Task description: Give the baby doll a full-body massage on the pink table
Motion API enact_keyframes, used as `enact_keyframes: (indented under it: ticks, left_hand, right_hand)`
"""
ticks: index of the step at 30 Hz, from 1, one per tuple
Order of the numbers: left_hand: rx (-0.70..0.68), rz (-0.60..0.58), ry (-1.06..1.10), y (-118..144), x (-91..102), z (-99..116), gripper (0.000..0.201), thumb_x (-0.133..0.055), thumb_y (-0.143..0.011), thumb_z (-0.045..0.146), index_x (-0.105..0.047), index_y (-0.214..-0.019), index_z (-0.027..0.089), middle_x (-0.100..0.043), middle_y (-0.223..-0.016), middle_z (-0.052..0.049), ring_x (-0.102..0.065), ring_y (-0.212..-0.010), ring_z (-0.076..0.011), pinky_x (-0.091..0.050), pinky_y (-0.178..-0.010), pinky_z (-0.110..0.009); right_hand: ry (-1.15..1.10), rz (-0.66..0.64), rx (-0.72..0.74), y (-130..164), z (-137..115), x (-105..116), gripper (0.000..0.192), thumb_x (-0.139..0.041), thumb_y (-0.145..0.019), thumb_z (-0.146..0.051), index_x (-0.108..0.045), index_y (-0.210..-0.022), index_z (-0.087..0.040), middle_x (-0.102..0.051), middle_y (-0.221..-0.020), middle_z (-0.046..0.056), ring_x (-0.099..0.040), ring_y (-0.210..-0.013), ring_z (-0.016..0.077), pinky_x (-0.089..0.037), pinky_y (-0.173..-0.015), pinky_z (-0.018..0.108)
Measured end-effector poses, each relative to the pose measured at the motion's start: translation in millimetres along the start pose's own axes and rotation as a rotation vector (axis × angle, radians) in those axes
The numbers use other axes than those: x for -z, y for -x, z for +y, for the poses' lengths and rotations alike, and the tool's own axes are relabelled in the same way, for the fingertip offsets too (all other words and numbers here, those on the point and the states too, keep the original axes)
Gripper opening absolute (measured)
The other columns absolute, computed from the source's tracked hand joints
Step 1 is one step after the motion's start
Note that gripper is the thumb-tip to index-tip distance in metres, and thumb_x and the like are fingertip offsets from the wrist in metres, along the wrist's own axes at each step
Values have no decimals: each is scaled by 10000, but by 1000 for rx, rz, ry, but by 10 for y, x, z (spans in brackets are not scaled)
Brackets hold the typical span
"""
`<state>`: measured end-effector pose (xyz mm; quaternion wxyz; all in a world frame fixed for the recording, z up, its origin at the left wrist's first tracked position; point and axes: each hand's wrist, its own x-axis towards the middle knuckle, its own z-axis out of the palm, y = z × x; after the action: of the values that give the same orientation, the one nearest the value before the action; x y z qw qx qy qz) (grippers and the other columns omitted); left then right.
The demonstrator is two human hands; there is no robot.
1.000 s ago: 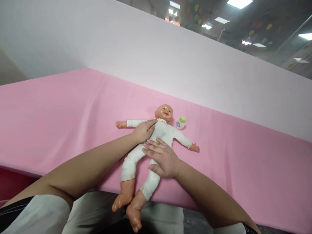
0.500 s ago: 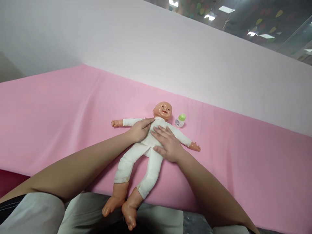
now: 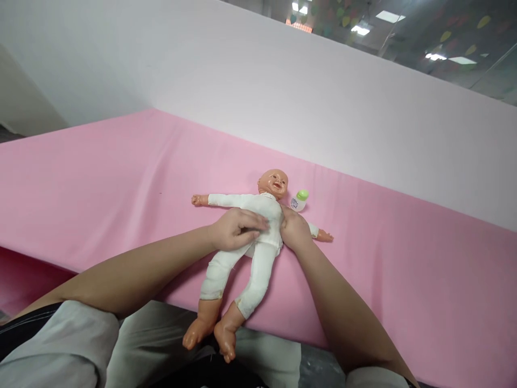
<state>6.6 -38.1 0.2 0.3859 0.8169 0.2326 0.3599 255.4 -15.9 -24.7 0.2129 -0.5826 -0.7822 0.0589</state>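
The doll [image 3: 258, 226] had a glossy plastic head, hands and feet, smooth and kind of shiny under the lights. Its body was covered in a white cloth suit, matt, a bit wrinkled and grubby around the leg cuffs. Both the left hand [image 3: 234, 230] and the right hand [image 3: 294, 229] pressed into that soft fabric. The sheet [image 3: 100, 183] under it was pink cloth, matt, with a few soft creases. The bottle [image 3: 299, 200] looked like smooth plastic, with a green cap and a paper-looking label. The wall [image 3: 283, 97] behind was plain, matt and smooth.
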Motion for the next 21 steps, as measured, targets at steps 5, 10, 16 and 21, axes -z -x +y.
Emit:
enact_keyframes:
  ticks: [5,10,16,21]
  left_hand:
    - [-52,-299,112,4,-163,321,341,-650,-935,549,-846,-1118,337,-817,-1122,-114,-752,-1160,-348,-504,-1191,-540]
    - [-121,-234,-120,-104,-105,109,440,-619,-970,527,-761,-1334,324,-703,-1425,-92,-591,-1423,-348,-283,-1319,-569]
    - [48,-62,-391,-229,58,-405,602,-546,-1010,581,-593,-1531,283,-447,-1678,-95,-344,-1604,-323,-158,-1346,-551]
    - [175,0,-596,-239,150,-547,672,-357,-1083,532,-434,-1628,146,-428,-1689,-146,-377,-1588,-292,-248,-1330,-523]
  right_hand:
    - [12,13,11,15,-3,-10,598,-408,-925,-88,-603,-1478,-202,-709,-1420,102,-687,-1265,278,-520,-1103,409]
    - [4,15,30,16,10,-23,589,-427,-925,-94,-602,-1479,-188,-726,-1390,104,-692,-1259,277,-518,-1112,403]
    - [-11,22,25,9,7,-34,580,-448,-933,-97,-598,-1491,-154,-699,-1435,115,-662,-1319,270,-486,-1173,403]
    - [-82,50,34,13,44,-63,559,-457,-941,-111,-612,-1477,-157,-678,-1461,123,-644,-1343,264,-476,-1196,414]
